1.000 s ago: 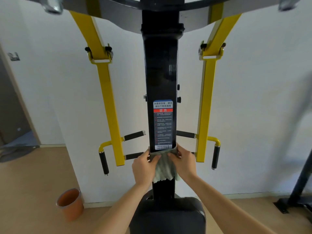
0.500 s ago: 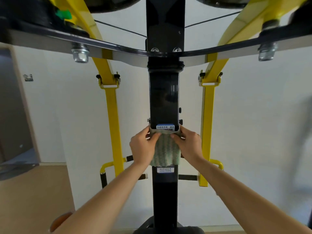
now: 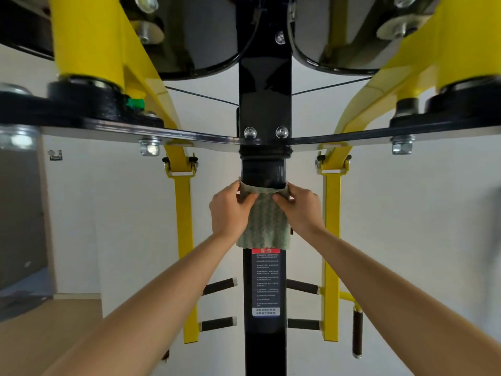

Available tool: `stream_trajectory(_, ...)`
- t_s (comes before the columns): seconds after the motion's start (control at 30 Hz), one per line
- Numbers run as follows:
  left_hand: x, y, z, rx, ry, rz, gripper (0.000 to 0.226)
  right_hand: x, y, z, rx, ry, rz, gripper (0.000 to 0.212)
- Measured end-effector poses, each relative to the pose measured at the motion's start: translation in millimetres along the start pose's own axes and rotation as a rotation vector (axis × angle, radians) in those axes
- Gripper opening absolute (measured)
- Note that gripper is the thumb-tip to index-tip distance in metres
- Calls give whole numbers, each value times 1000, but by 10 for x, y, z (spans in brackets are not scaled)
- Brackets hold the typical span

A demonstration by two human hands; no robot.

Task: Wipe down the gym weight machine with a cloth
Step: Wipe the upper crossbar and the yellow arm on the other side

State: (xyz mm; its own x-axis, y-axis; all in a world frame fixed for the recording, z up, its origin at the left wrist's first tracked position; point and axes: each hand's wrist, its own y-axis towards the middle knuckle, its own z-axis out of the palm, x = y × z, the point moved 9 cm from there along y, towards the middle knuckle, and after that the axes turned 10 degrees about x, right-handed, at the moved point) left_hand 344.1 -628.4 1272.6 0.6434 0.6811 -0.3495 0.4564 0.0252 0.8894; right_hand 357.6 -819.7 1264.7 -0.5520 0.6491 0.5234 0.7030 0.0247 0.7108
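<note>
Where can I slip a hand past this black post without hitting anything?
Bare gaps run each side of the black post, bordered by the left yellow bar and right yellow bar, above the black handles. Crowded above the cloth: bolts and cross plate.

Left hand [image 3: 230, 211] and right hand [image 3: 301, 211] are bare, forearms [image 3: 168, 289] likewise uncovered.

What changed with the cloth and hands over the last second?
The left hand and right hand slid the cloth up the black post, from the foot of the warning label to just under the collar below the crossbar; most of the label now shows beneath it. Unchanged: each hand grips an upper corner of the cloth at its side of the post; nothing let go.
</note>
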Motion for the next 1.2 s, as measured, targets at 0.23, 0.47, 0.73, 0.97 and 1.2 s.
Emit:
stream_trajectory(0.23, -10, 262, -227, 11, 60, -180, 31, 213, 118, -325, -103, -67, 67, 27)
stream_trajectory(0.47, 127, -328, -57, 321, -895, -795, 11, 87, -497, 8, 186, 716, 456, 15)
stream_trajectory(0.73, -211, -642, -209, 280, -1086, -828, 22, 667, -1056, 421, 743, 1145, 380, 32)
stream_trajectory(0.97, -597, -611, -639, 482, -436, -373, 35, 665, -933, 178, 370, 1515, 569, 34)
stream_trajectory(1.2, -1211, -690, -1440, 212, 285, 207, 33, 983, -710, -89, 88, 1938, 423, 33)
